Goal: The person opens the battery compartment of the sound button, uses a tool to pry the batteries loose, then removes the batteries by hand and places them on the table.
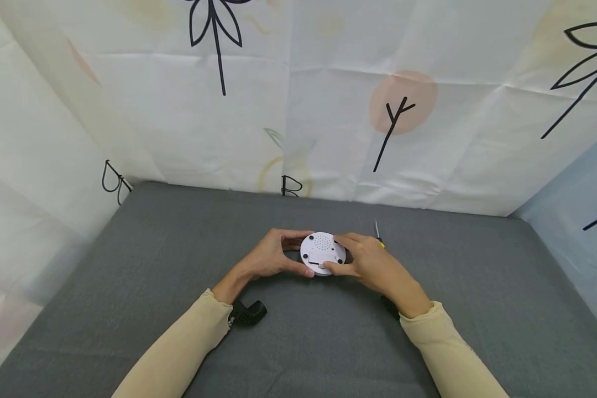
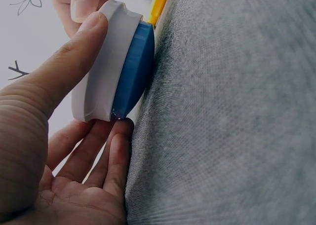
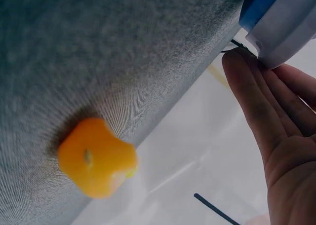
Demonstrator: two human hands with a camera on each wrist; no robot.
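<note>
We clamp our left hand and right hand on opposite sides of the round white-and-blue device, pinching it between thumbs and fingers, its blue face against the grey table mid-surface. A yellow-handled screwdriver lies just beyond our right hand, toward the back edge.

Head view high above grey mat; wrist views close, mat-level.
</note>
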